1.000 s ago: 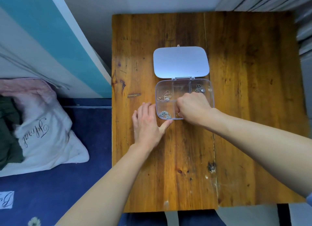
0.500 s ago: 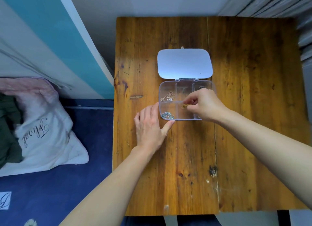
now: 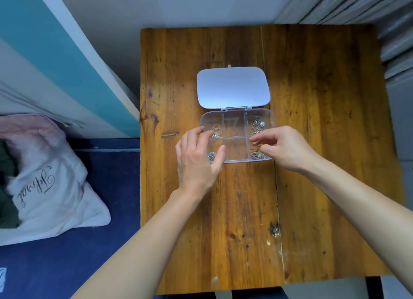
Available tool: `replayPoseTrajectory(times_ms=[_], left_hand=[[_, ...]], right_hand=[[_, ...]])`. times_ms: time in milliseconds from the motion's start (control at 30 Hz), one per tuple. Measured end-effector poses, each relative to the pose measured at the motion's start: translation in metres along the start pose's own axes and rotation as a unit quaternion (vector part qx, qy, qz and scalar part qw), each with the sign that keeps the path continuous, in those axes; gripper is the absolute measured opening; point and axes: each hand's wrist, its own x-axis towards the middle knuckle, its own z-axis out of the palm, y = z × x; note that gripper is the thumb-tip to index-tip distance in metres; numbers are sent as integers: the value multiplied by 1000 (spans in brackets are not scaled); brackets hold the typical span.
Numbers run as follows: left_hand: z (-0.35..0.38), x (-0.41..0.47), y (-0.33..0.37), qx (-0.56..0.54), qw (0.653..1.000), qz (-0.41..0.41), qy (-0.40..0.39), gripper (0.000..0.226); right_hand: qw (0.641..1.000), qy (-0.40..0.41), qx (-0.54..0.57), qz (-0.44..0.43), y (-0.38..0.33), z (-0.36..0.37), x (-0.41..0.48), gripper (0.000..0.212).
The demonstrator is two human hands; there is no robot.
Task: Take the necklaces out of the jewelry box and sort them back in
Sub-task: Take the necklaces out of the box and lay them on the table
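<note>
**Gold necklace pinched over the open jewelry box**

A wooden table (image 3: 312,142) of worn, knotty planks fills most of the view, its left edge beside a dark blue floor (image 3: 100,242). On that floor, well to the left, lies a white pillow (image 3: 44,187) with script lettering.

At the middle of the table sits the jewelry box (image 3: 234,125), a clear plastic case split into six compartments, three far and three near. Its pale lid (image 3: 232,87) is swung fully open and lies flat on the table on the far side, joined to the box at the hinge.

The left hand (image 3: 196,162) rests palm down on the left end of the box. Its fingers are loosely extended over the left compartments and hold nothing, and the thumb reaches along the near edge toward the near middle compartment.

The right hand (image 3: 288,149) is at the right end of the box. Its thumb and forefinger are closed in a pinch on a gold necklace (image 3: 257,147), which is bunched over the near right compartment.

A silver necklace (image 3: 258,125) lies in the far right compartment and a second silver chain (image 3: 259,156) in the near right one, below the gold piece. A thin rose-gold chain (image 3: 216,131) sits in the far left compartment, and a small silver cluster (image 3: 210,156) in the near left, partly hidden by the left hand. Both middle compartments look bare.
</note>
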Motion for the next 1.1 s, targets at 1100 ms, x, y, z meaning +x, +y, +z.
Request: replayPoseTrajectory(times_ms=[1100], left_hand=[[57, 46, 51, 108, 922, 34, -372, 13]], right_hand=[[773, -10, 576, 265, 54, -13, -15, 31]])
